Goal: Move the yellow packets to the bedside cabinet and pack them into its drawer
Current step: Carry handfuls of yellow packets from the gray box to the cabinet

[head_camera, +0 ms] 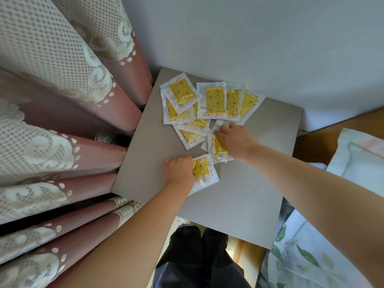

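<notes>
1. On the flat grey top of the cabinet lie all the yellow packets in view, each a yellow star-and-moon pad sealed in a clear wrapper.
2. At least nine packets can be counted. They overlap, so the exact number cannot be told.
3. Three stand fanned side by side at the back, near the wall. About four are heaped at the back left, one on another. The remaining two lie nearer the front, one under each hand.
4. Nearest the front edge lies the front packet, which may have another beneath it.
5. One left hand sits knuckles up at the left edge of the front packet, its fingers curled down onto the wrapper and pressed together.
6. One right hand lies palm down over the middle packet, fingers bent and slightly spread, their tips on crumpled clear wrapper just behind it. Whether it pinches anything cannot be told.
7. The two hands are near each other but apart.
8. Left of the cabinet hang folds of a pink curtain with white lace. To the right are one bed with a leaf-print sheet and one pillow.
9. Dark trousers show below the cabinet's front edge.
</notes>
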